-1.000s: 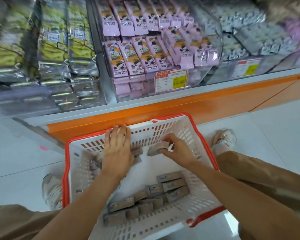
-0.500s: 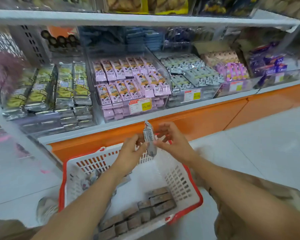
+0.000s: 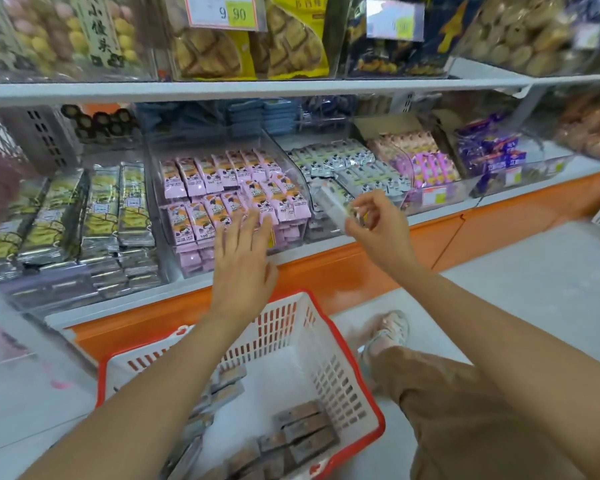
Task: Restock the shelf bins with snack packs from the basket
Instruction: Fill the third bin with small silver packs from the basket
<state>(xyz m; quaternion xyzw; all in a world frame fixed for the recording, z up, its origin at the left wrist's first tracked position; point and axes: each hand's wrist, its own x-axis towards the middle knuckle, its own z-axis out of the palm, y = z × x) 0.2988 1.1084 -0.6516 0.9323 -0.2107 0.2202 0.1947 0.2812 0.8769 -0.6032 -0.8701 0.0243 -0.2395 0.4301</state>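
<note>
Pale, glossy snack pack (image 3: 330, 201) is pinched at one end by the curled fingers of the right hand (image 3: 380, 230), just short of the bin of matching packs (image 3: 347, 168) beyond them. It looks light, crinkly and slippery, so gripping mid-body seems safer. The left hand (image 3: 245, 268) hovers with fingers spread and empty above the basket (image 3: 329, 375).

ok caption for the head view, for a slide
Right hand pinches a pack by the white packs, left hand open before the pink packs, basket below.
</note>
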